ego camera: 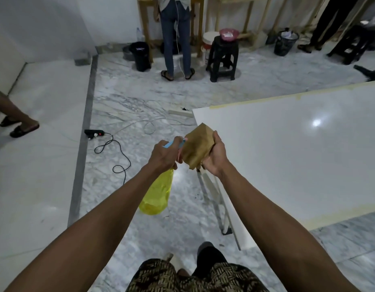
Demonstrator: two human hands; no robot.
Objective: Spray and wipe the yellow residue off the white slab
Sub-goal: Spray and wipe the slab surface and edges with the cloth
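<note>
Patterned trousers (182, 277) show nearest. Left hand (163, 155) grips a yellow spray bottle (158, 194), nozzle touching the tan cloth (198, 147) clutched in the right hand (215, 157). White slab (287, 148) lies right.

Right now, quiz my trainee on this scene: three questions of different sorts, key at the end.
1. True or false: the left hand holds the yellow spray bottle.
2. What does the right hand hold? A) a sponge B) a brown cloth C) a brush
3. Fill in: the bottle's nozzle points at the ____, not at the white slab.

Key:
1. True; the bottle hangs below that hand, over the marble floor.
2. B; it is bunched in that hand, beside the slab's left edge.
3. Cloth.
</note>
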